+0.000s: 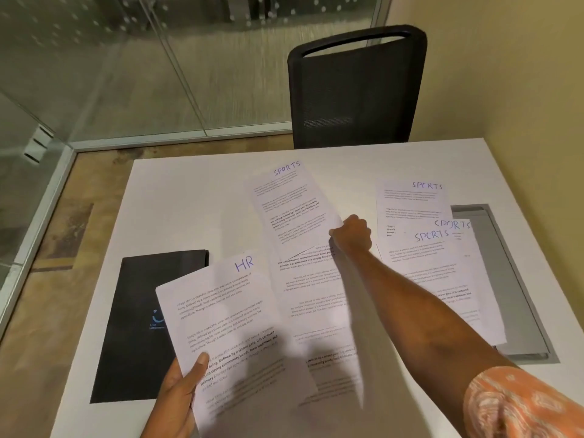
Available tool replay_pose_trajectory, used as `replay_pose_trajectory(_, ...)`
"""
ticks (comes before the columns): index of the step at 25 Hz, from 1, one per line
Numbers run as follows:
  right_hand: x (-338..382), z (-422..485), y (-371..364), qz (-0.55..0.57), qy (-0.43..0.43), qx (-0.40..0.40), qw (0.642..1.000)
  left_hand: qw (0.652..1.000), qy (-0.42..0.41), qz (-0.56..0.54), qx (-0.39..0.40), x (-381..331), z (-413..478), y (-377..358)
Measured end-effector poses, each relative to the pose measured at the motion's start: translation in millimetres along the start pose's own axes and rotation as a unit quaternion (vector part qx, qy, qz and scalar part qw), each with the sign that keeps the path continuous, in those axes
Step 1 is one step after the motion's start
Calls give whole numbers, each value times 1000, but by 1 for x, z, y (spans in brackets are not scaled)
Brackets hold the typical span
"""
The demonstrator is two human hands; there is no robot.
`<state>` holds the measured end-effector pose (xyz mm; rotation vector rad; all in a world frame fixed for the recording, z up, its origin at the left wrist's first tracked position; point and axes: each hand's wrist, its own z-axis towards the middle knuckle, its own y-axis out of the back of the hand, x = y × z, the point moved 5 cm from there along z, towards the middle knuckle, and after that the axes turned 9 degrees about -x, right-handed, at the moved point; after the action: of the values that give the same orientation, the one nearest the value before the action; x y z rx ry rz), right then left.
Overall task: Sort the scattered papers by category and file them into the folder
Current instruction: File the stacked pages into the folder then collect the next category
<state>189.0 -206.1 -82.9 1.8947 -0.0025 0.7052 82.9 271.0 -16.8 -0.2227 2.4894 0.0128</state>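
Observation:
My left hand (180, 393) grips the lower left edge of a sheet marked HR (227, 314), held above the white table (177, 197). My right hand (352, 233) reaches across the middle and pinches the lower right edge of a sheet marked SPORTS (286, 203). An upside-down printed sheet (313, 298) lies under my right forearm. At the right lie three more SPORTS sheets, one alone (410, 203) and two overlapping (436, 270). The black folder (132, 314) lies shut at the left, partly under the HR sheet.
A black mesh chair (357, 86) stands at the table's far side. A grey recessed panel (505, 279) is set into the table at the right, partly under the papers. Glass walls stand at the left and back.

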Motion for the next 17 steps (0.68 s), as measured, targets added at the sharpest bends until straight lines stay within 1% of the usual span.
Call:
replay_pose_trajectory(1, -3, 3, 0, 25, -3, -15, 1000, 1000, -4, -4, 0, 0, -2, -1)
replay_pose_trajectory(3, -10, 5, 7, 117, -25, -42, 992, 1000, -8, -7, -1, 0, -4, -3)
replay_pose_trajectory(5, -23, 12, 18, 198, -56, -69, 976, 1000, -5, -6, -6, 0, -5, -3)
replay_pose_trajectory(7, -39, 21, 32, 252, -92, -93, 959, 1000, -3, -7, -5, -1, -6, -3)
replay_pose_trajectory(10, -70, 35, 60, 271, -144, -125, 943, 1000, 2, -3, -8, -1, -7, -3)
replay_pose_trajectory(17, -133, 44, 118, 233, -184, -142, 944, 1000, 11, -7, -4, 3, -4, 0)
